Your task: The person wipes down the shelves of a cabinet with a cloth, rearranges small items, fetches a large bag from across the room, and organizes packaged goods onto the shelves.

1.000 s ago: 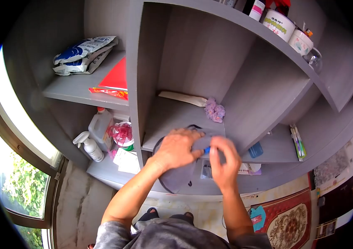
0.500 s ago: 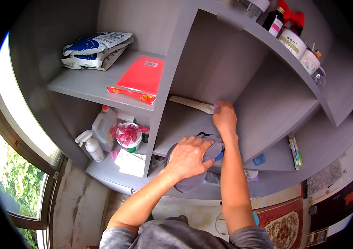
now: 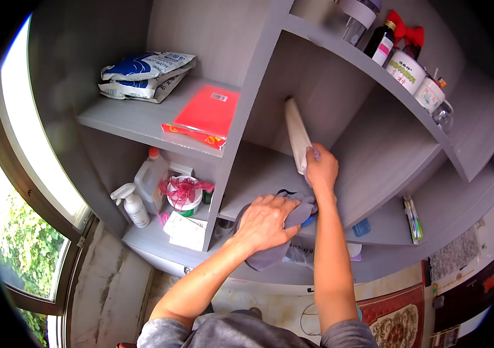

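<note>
My right hand point(image 3: 322, 168) is closed around the lower end of a long, flat beige item point(image 3: 297, 130), perhaps a folded fan. A bit of purple shows at my fingers, and its far end points up toward the compartment's back wall. My left hand point(image 3: 267, 223) is closed on a soft grey cloth item point(image 3: 270, 255) with a dark edge at the compartment's front edge. The cloth hangs down past the shelf point(image 3: 264, 171). Something blue shows beside my left thumb, mostly hidden.
On the left shelves are foot bath bags point(image 3: 148, 75), a red packet point(image 3: 209, 110), a spray bottle point(image 3: 134, 206), a jug point(image 3: 153, 180) and a white tub point(image 3: 184, 200) with a pink ribbon. Jars point(image 3: 404, 71) and a dark bottle point(image 3: 380, 43) stand upper right. Toothbrushes point(image 3: 413, 220) lean lower right.
My right hand has lifted the beige item's far end, turning it from lying low along the shelf to steeply raised. My left hand stays on the grey cloth. The view has shifted slightly.
</note>
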### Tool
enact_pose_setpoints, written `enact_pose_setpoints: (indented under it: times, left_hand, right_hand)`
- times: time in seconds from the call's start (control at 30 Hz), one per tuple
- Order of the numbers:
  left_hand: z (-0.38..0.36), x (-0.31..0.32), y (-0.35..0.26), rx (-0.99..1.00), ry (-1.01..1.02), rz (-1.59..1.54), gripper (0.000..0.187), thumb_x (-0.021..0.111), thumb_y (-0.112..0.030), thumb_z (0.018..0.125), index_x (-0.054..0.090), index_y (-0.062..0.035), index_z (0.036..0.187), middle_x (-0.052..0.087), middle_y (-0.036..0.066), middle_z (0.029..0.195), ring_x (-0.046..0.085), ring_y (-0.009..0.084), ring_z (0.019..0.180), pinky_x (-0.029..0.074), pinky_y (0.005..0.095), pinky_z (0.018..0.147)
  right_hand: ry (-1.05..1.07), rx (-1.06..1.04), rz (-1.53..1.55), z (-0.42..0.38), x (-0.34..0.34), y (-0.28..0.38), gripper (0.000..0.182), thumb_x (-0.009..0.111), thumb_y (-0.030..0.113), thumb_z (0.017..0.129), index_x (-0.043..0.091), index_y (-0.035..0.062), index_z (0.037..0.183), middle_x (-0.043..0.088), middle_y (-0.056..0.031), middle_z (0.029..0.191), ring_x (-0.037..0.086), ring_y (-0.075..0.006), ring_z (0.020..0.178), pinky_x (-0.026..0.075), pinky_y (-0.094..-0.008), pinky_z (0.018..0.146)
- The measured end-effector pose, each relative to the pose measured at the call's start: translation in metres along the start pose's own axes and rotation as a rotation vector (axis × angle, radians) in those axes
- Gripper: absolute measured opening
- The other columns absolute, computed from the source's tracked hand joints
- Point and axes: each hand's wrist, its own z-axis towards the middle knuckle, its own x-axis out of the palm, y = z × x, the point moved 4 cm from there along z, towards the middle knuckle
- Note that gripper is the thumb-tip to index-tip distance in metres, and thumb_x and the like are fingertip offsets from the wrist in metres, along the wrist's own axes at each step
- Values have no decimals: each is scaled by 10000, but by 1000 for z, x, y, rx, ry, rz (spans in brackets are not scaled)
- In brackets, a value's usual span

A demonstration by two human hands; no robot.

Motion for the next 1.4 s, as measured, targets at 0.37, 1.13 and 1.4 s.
enact_pose_setpoints:
  times: [0.37,1.13,1.4]
  left_hand:
    - [-3,-29,-4,-259,-495,-224,448,658,-112,833,558,6,1254,563,217,1233,555,398,1144,450,410,980]
    - [157,119,13,-303,297,375,441,551,-322,873,602,-40,1208,523,171,1305,446,340,1278,327,526,1077]
    - [72,72,-28,26,437,148,402,591,-231,841,619,-37,1192,550,157,1280,487,320,1234,379,492,1030]
  right_hand:
    - [-115,158,550,-106,-106,21,204,612,151,945,637,-30,1034,630,-24,843,559,-78,786,460,-239,718]
    - [43,359,880,-183,-127,-55,231,604,28,899,528,-26,1111,602,-72,928,535,-60,616,445,-209,528]
    - [-82,518,1118,-177,-138,-50,287,597,91,908,531,-18,1166,612,-60,869,520,-68,551,409,-202,456]
